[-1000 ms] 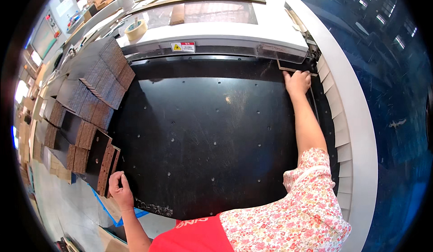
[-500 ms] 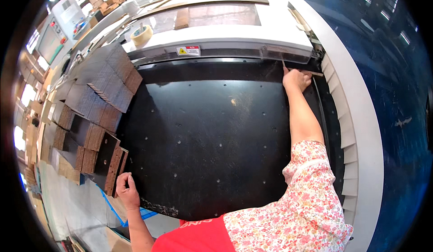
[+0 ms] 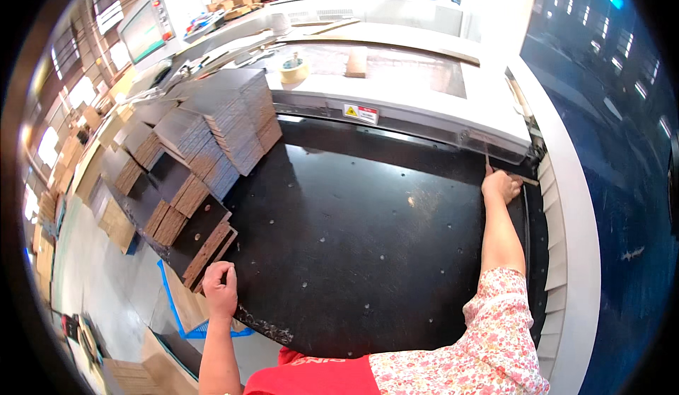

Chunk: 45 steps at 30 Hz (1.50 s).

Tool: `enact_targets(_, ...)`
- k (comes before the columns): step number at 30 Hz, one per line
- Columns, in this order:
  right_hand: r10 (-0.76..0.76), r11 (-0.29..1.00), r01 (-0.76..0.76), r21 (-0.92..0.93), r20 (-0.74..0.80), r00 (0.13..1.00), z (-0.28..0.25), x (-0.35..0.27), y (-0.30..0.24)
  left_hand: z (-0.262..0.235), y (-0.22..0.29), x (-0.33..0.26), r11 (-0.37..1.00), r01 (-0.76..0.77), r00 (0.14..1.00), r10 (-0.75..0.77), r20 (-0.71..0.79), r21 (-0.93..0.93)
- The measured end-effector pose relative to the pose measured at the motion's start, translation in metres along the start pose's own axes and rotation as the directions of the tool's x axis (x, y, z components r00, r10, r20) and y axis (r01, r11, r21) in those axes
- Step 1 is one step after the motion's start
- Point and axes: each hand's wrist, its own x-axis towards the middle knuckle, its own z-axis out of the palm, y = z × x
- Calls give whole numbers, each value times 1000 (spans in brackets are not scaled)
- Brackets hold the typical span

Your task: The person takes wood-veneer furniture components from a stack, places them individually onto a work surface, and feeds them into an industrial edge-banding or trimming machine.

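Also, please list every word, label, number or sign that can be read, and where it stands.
Warning label on the white machine: yellow triangle sign; print too small to read.
Red garment: pale lettering, foreshortened; no whole word readable.
Control screen: nothing legible.

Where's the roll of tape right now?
In the head view, the tape roll is left of centre near the top, on the white machine top, between the tall stack of dark boards and the small brown block.

Workshop with machine bed (image 3: 353,232), stacked boards (image 3: 244,123)
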Motion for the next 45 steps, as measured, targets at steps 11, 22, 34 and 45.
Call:
enact_targets(11, -216, 971, 210, 116, 46, 975, -8, 7, 15, 2, 7, 1, 998, -54, 996, 56, -71, 36)
enact_targets(22, -927, 126, -121, 985, 160, 340, -100, -305, -19, -4, 7, 0, 998, -53, 997, 50, -61, -41)
enact_targets(34, -953, -117, 384, 916, -213, 216, -90, -429, 19, -5, 3, -5, 997, -80, 997, 80, -17, 0)
enact_targets(45, -952, -108, 315, 943, -189, 241, -93, -428, 23, 0, 8, -7, 993, -84, 996, 82, 29, 88)
